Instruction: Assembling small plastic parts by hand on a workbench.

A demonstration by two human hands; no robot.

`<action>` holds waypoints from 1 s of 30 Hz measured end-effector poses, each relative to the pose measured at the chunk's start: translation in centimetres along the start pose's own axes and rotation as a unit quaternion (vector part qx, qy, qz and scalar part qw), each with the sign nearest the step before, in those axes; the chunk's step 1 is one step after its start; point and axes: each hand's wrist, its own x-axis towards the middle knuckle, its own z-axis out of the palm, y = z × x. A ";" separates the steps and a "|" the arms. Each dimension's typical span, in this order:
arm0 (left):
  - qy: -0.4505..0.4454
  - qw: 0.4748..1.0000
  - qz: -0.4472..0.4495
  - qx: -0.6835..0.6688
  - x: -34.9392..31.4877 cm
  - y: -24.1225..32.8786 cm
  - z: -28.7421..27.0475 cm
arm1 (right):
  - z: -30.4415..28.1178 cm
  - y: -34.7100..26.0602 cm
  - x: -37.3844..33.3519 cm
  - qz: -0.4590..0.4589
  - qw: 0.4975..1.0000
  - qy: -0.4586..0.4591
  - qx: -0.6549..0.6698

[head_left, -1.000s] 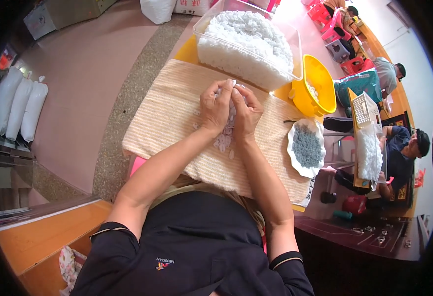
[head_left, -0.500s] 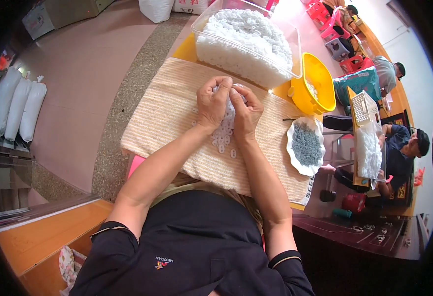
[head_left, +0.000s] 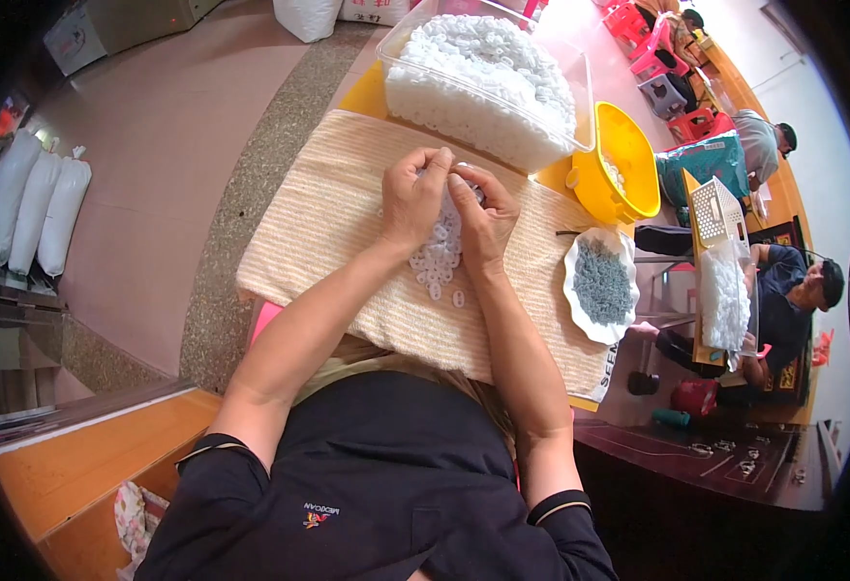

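My left hand (head_left: pixel 413 201) and my right hand (head_left: pixel 484 208) meet fingertip to fingertip over a striped cream towel (head_left: pixel 318 208). The fingers of both are closed in a pinch, and what they hold is too small and hidden to make out. Beneath and between them lies a loose pile of small white oval plastic pieces (head_left: pixel 435 259), each with a slot or hole. One such piece (head_left: pixel 458 299) rests a little apart, nearer to me. To the right of my right hand stands a white scalloped dish (head_left: pixel 574 308) of small grey-blue parts (head_left: pixel 602 283).
Beyond my hands is a clear plastic bin (head_left: pixel 588 97) heaped with white pieces. A yellow basket (head_left: pixel 646 165) holding a few pale pieces stands at its right. White sacks (head_left: pixel 62 218) lie on the left floor. At right, another person (head_left: pixel 783 310) sits by a tray of white pieces (head_left: pixel 725 305).
Both hands stay together above the pile, with only slight finger movement. My left hand has shifted a little to the left.
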 end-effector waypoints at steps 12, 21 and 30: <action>-0.047 0.997 0.022 0.054 1.3 -0.5 -1.8 | -0.3 0.4 -0.3 -0.023 0.995 -0.092 -0.034; -0.080 0.995 0.017 0.051 2.0 -0.8 -3.4 | -1.3 -0.8 0.2 -0.089 0.952 -0.211 -0.205; -0.125 0.985 0.008 0.123 2.1 0.6 -5.6 | -3.1 -3.4 0.9 -0.053 0.925 -0.281 -0.251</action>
